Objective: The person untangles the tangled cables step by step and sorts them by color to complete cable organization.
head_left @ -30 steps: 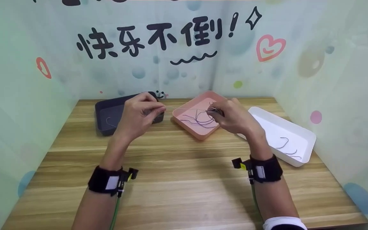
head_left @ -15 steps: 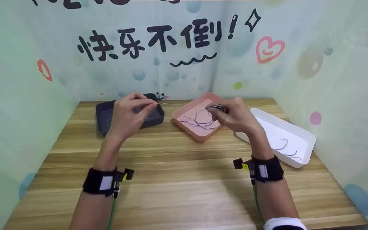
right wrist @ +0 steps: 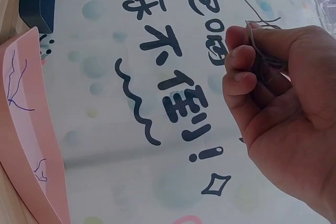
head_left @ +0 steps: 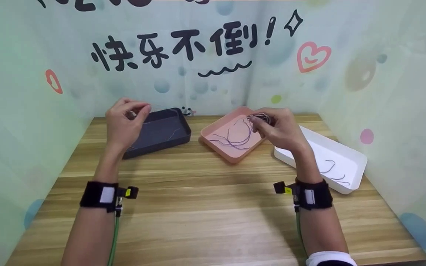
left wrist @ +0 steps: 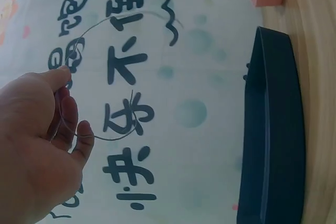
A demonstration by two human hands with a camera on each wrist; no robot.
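Observation:
My left hand [head_left: 124, 120] is raised over the left end of the dark tray [head_left: 161, 146]. Between thumb and fingertips it pinches a thin grey strand [left wrist: 113, 139], which bends out in loose curves to both sides. My right hand [head_left: 285, 129] holds a bundle of similar strands [head_left: 263, 117], gathered under the thumb and against the fingers, above the right side of the pink tray [head_left: 216, 148]. Loose ends stick out past the fingertips in the right wrist view. Several blue-purple strands [head_left: 235, 144] lie in the pink tray, partly beneath the right hand in the head view.
A white tray [head_left: 286, 156] stands at the right, partly behind the right forearm, with several short dark strands [head_left: 330, 168] in it. A thin strand [head_left: 175, 132] shows in the dark tray. Printed cloth walls [head_left: 213, 92] enclose the wooden table [head_left: 198, 207] behind and at the sides.
The left hand has moved left and slightly up, drawing its strand away from the bundle. The right hand has shifted slightly right and still holds the bundle.

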